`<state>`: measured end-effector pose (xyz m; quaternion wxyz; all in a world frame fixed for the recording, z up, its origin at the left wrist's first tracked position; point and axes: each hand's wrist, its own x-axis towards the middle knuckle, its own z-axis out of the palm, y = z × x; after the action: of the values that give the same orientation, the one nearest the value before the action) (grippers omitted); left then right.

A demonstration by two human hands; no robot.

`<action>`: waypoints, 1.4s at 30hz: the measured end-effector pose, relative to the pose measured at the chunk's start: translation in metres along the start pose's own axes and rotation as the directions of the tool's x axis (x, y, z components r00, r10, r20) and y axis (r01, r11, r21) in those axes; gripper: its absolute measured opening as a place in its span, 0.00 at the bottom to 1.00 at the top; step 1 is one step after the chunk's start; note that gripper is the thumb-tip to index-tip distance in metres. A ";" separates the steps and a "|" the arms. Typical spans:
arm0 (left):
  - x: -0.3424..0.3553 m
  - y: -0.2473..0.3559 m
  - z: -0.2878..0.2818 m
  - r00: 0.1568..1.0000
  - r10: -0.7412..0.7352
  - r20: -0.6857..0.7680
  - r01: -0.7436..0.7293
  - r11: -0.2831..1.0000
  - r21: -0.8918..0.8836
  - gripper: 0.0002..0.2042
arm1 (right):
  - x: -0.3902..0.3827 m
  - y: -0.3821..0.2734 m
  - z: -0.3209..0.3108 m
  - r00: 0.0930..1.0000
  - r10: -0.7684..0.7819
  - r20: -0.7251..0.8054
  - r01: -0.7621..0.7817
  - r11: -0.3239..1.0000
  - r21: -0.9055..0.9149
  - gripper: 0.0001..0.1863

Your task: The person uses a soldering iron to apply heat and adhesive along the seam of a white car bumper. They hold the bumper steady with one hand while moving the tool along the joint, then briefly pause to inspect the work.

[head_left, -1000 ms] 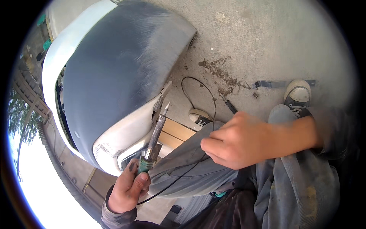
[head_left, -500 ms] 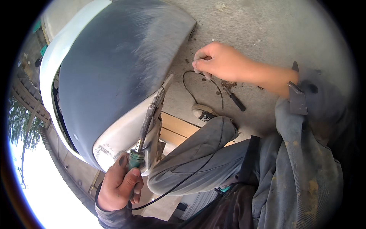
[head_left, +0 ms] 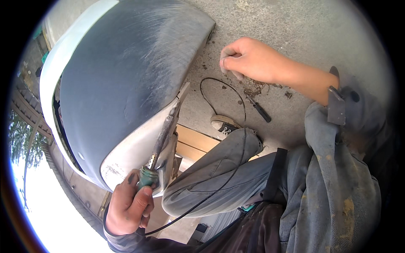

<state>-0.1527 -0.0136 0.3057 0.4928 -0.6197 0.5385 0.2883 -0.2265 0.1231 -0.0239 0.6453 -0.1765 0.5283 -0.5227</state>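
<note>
My left hand point(head_left: 130, 207) is closed around the green handle of a soldering iron point(head_left: 148, 177). The iron's long, dirty metal shaft points up and away along the edge of a scuffed dark grey car bumper point(head_left: 122, 63). Its tip end lies by the bumper's lower corner, and I cannot tell whether it touches there. My right hand point(head_left: 249, 59) is held above the floor to the right of the bumper, with fingers curled and thumb drawn in. Whatever is between those fingers, if anything, is too small or hidden to make out.
A black cord point(head_left: 211, 187) runs from the iron across my bent leg and loops over the concrete floor point(head_left: 295, 33). A dark-handled screwdriver point(head_left: 262, 113) lies beside brown debris point(head_left: 253, 89). My shoe point(head_left: 225, 124) rests near wooden boards point(head_left: 196, 139).
My right hand has moved slightly up and to the right, away from the bumper. The left hand keeps its grip on the soldering iron, nearly in place.
</note>
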 end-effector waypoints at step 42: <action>-0.005 0.024 0.002 1.000 -0.030 -0.008 0.031 0.990 0.139 0.16 | -0.004 0.001 -0.013 0.999 -0.026 -0.028 0.025 0.999 -0.031 0.12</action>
<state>-0.1765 -0.0079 0.3019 0.5377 -0.5928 0.5491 0.2406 -0.2366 0.1307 -0.0276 0.6281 -0.1856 0.5432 -0.5253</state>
